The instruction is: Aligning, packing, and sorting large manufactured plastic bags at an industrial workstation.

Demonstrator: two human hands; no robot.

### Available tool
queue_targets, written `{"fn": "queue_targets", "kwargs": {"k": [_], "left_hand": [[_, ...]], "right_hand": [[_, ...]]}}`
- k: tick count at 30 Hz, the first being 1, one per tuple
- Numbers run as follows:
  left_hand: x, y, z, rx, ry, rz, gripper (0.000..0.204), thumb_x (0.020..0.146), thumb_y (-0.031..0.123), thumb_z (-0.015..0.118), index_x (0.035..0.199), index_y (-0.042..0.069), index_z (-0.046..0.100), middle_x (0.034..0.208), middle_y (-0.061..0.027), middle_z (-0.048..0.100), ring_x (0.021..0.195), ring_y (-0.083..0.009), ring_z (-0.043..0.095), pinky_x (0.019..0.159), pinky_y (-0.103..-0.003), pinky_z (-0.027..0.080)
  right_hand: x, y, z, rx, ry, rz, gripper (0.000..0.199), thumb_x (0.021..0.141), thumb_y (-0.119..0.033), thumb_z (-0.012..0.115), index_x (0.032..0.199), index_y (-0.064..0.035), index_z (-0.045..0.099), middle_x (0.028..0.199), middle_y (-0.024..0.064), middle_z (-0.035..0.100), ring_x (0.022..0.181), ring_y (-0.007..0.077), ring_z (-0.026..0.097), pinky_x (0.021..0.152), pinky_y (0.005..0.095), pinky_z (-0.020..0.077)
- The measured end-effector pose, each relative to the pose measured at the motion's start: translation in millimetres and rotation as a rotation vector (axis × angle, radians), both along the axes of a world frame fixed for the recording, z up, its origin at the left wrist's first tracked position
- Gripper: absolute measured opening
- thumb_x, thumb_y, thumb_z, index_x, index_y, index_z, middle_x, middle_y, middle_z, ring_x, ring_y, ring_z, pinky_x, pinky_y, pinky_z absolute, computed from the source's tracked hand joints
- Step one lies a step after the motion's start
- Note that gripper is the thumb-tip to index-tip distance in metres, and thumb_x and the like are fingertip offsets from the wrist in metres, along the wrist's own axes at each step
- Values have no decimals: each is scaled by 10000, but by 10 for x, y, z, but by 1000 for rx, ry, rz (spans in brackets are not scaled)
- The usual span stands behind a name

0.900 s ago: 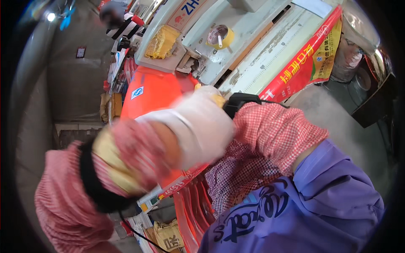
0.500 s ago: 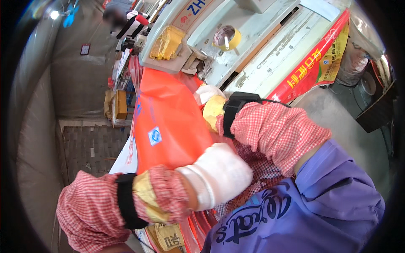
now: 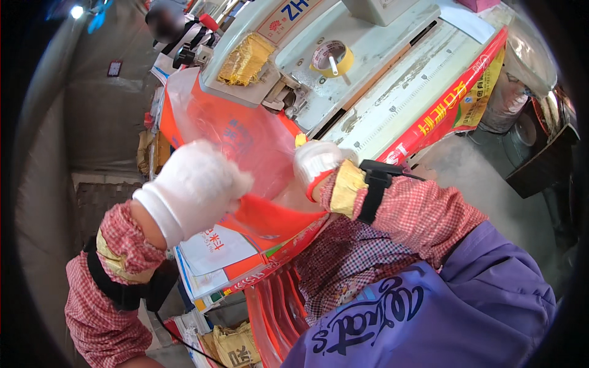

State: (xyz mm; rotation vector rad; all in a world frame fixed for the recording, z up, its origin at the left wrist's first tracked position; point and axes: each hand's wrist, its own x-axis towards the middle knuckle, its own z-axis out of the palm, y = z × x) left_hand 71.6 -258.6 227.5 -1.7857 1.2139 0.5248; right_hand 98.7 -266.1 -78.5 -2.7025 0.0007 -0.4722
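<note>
A translucent orange-red plastic bag (image 3: 245, 144) runs lengthwise from the cream machine (image 3: 368, 55) down toward the person, its far end just below the machine's front edge. The gloved right hand (image 3: 316, 162) pinches the bag's right edge nearest the machine. The gloved left hand (image 3: 196, 184), curled closed, grips the left side farther from it.

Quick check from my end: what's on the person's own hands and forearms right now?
Both the left hand and the right hand wear white knit gloves, the right with a red cuff edge. Forearms have red-and-white checked sleeves with yellow cuffs, each with a black strap around it.
</note>
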Motion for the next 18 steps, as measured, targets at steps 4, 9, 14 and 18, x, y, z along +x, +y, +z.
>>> {"fn": "queue_targets", "kwargs": {"k": [4,9,14,18], "left_hand": [[-598,218,-436,-193,332,-50,59,674,148,608,665,125,554,558,-44,545,552,-256,606,473,-369,478],[-760,8,-976,-481,409,85,56,706,143,586,737,100,605,619,-95,601,618,-296,638,531,-404,508],[-85,231,-1131,-416,149,240,108,748,172,601,723,91,668,732,-109,664,730,-293,660,623,-416,515],[593,612,-1565,-528,-78,323,109,759,151,585,774,90,675,784,-118,674,786,-297,661,656,-421,516]], "right_hand": [[-172,-280,273,48,118,21,71,749,-99,612,749,-71,678,641,79,626,585,260,637,446,394,477],[-19,-346,529,59,39,50,125,821,-109,551,804,-87,673,721,78,641,645,257,653,508,437,502],[239,-496,651,299,301,284,282,779,-248,598,1008,-87,638,977,201,656,949,348,633,776,460,502],[300,-537,698,1377,635,295,435,778,-254,623,1167,-63,587,898,174,671,811,260,662,684,348,512]]}}
